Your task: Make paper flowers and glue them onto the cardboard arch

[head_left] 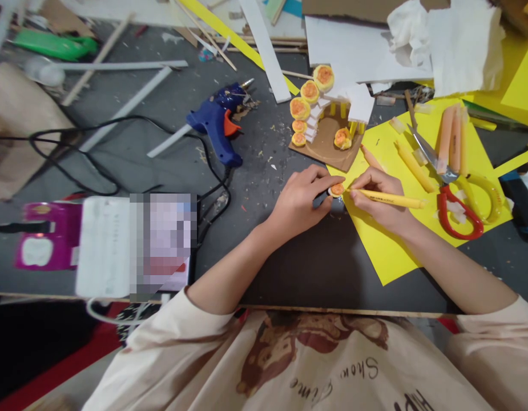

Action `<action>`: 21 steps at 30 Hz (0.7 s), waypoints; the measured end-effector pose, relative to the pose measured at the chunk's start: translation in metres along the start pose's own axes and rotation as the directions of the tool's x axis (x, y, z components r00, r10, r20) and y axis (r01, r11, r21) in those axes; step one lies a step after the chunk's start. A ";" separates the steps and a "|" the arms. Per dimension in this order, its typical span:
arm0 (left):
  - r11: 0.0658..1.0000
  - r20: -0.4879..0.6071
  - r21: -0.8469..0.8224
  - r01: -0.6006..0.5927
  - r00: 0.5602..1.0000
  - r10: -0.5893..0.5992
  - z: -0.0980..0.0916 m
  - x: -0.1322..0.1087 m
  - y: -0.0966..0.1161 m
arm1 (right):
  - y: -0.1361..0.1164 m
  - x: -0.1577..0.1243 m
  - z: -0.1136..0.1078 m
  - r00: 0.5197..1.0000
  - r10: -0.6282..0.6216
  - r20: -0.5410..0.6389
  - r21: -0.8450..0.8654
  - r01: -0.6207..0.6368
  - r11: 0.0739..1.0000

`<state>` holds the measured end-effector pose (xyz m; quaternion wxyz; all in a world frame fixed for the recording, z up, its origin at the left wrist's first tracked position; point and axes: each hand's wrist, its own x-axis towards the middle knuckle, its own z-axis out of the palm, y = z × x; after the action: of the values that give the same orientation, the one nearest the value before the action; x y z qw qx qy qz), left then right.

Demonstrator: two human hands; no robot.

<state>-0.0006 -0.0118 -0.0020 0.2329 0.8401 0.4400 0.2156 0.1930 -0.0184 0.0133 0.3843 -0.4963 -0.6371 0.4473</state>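
Observation:
Between thumb and fingers, my left hand (301, 198) pinches a small round disc (336, 190) with an orange middle and a pale rim. My right hand (380, 194) is closed around a yellow marker pen (394, 199), its tip at the disc's right edge. Just beyond both hands stands a small cardboard model (332, 145) with white steps. Yellow-and-orange round pieces (299, 108) line its left side, and another round piece (343, 138) sits on its base. A yellow sheet (386, 257) lies under my right hand.
Red-handled scissors (454, 208) and several markers (450, 140) lie on the yellow sheet. A blue glue gun (216, 123) with a trailing black cable (146, 118) is at left. Further left are a white box (104, 246) and a green cutter (53, 44). Crumpled tissue (411, 34) lies at the back.

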 end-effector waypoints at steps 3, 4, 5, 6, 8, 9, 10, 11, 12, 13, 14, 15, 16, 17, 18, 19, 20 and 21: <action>1.000 0.003 -0.008 0.000 1.000 0.000 -0.001 0.000 0.001 | 0.000 -0.001 -0.001 0.999 -0.002 0.045 -0.012 0.003 1.000; 1.000 0.012 -0.014 0.007 1.000 -0.006 -0.002 0.000 0.002 | 0.000 -0.001 -0.001 0.999 0.004 0.054 -0.022 -0.003 1.000; 1.000 0.018 -0.022 0.017 1.000 -0.017 -0.002 0.000 0.002 | -0.001 -0.001 -0.001 0.998 0.011 0.060 -0.032 -0.009 0.999; 0.999 0.020 -0.032 0.029 0.999 -0.029 -0.003 0.001 0.003 | -0.001 -0.001 -0.002 0.998 0.016 0.065 -0.038 -0.014 0.999; 0.997 0.022 -0.052 0.049 0.999 -0.048 -0.005 0.001 0.005 | -0.002 -0.001 -0.001 0.998 0.019 0.058 -0.031 -0.017 0.999; 0.997 0.023 -0.058 0.054 0.998 -0.052 -0.006 0.001 0.005 | -0.002 0.000 -0.001 0.999 0.015 0.046 -0.018 -0.014 1.000; 0.997 0.025 -0.060 0.052 0.998 -0.050 -0.006 0.002 0.006 | -0.002 0.000 -0.001 1.000 0.006 0.027 -0.002 -0.006 1.000; 0.997 0.030 -0.058 0.045 0.999 -0.043 -0.007 0.002 0.006 | -0.001 0.000 -0.001 1.000 -0.006 0.002 0.014 0.006 1.000; 0.998 0.035 -0.054 0.035 0.999 -0.033 -0.007 0.002 0.006 | -0.001 0.000 -0.001 1.000 -0.017 -0.024 0.028 0.017 0.999; 0.998 0.041 -0.049 0.026 0.999 -0.024 -0.007 0.002 0.006 | 0.000 0.000 -0.001 0.999 -0.022 -0.041 0.039 0.023 0.999; 0.999 0.047 -0.045 0.015 0.999 -0.013 -0.007 0.001 0.006 | 0.000 0.000 -0.001 0.999 -0.020 -0.044 0.045 0.022 0.999; 0.999 0.057 -0.043 0.004 0.998 -0.001 -0.007 0.001 0.005 | 0.001 0.000 -0.001 0.999 -0.014 -0.034 0.050 0.016 0.999; 0.999 0.068 -0.043 -0.005 0.998 0.008 -0.007 0.001 0.005 | 0.001 0.000 -0.002 1.000 -0.008 -0.017 0.052 0.009 0.999; 0.999 0.076 -0.046 -0.013 0.997 0.017 -0.007 0.001 0.005 | 0.001 0.000 -0.002 1.000 -0.001 0.004 0.054 0.001 0.999; 0.999 0.083 -0.050 -0.019 0.996 0.023 -0.008 0.001 0.005 | 0.002 -0.001 -0.003 1.000 0.002 0.020 0.056 -0.003 0.998; 0.998 0.088 -0.054 -0.022 0.996 0.026 -0.008 0.001 0.006 | 0.002 -0.001 -0.003 1.000 0.004 0.031 0.058 -0.006 0.998; 0.998 0.091 -0.057 -0.023 0.995 0.028 -0.008 0.001 0.006 | 0.002 -0.001 -0.003 0.999 0.009 0.036 0.061 -0.011 0.998; 0.998 0.095 -0.059 -0.021 0.995 0.027 -0.009 0.002 0.006 | 0.002 -0.001 -0.003 0.999 0.017 0.040 0.064 -0.019 0.998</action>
<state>-0.0007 -0.0118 0.0086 0.2754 0.8476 0.4116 0.1906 0.1966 -0.0187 0.0121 0.3832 -0.4804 -0.6254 0.4808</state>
